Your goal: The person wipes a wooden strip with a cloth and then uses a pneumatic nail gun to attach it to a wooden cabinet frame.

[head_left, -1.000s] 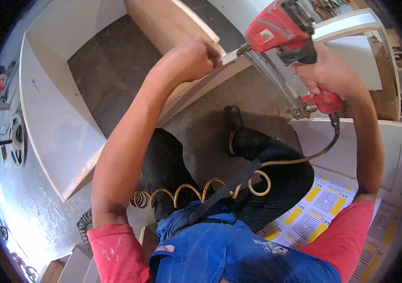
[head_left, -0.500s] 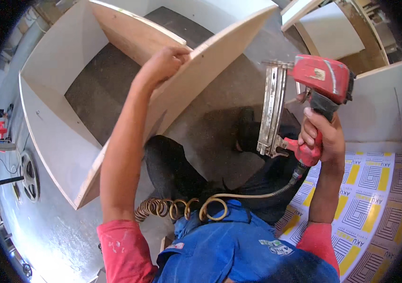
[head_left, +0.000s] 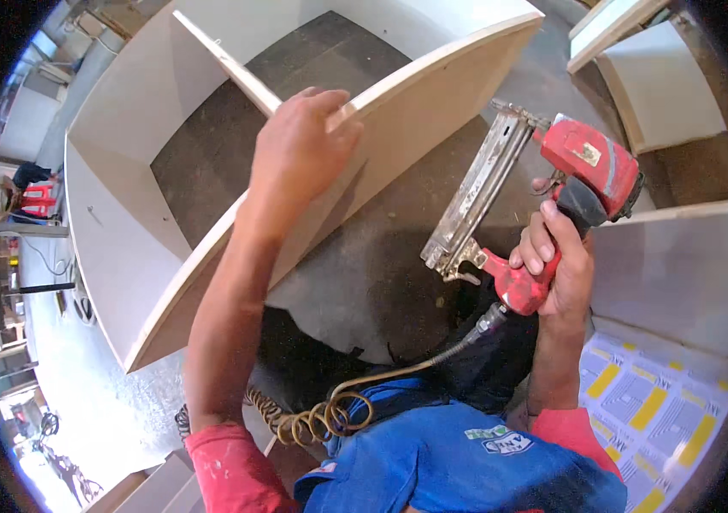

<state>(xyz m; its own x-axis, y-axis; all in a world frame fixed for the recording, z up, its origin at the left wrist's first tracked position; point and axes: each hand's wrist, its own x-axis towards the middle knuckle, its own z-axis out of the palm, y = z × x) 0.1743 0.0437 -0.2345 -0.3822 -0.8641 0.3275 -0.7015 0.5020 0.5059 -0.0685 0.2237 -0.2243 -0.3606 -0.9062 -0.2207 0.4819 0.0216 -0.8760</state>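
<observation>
My left hand [head_left: 306,145] grips the top edge of the near wooden panel [head_left: 432,107], fingers over the edge and thumb on the near side. Right beside it, the end of a narrower divider board [head_left: 231,64] meets this panel; the hand partly hides the joint. My right hand [head_left: 559,256] is wrapped round the handle of a red pneumatic nail gun [head_left: 586,158] with a long metal magazine [head_left: 479,192]. The gun is held up to the right of the panel, apart from it. A coiled air hose [head_left: 325,419] runs from its handle across my lap.
Pale side panels [head_left: 94,231] join the near panel in an open box frame on the dark floor. At the right stand more pale boards [head_left: 667,90] and a panel [head_left: 680,274], above a printed white and yellow sheet [head_left: 654,402]. A red stool [head_left: 37,199] is far left.
The divider board has swung and shifted left, now showing mainly its top edge. My left hand stays on the near panel's edge. The nail gun has tilted, its magazine's lower end moving left. The view has shifted.
</observation>
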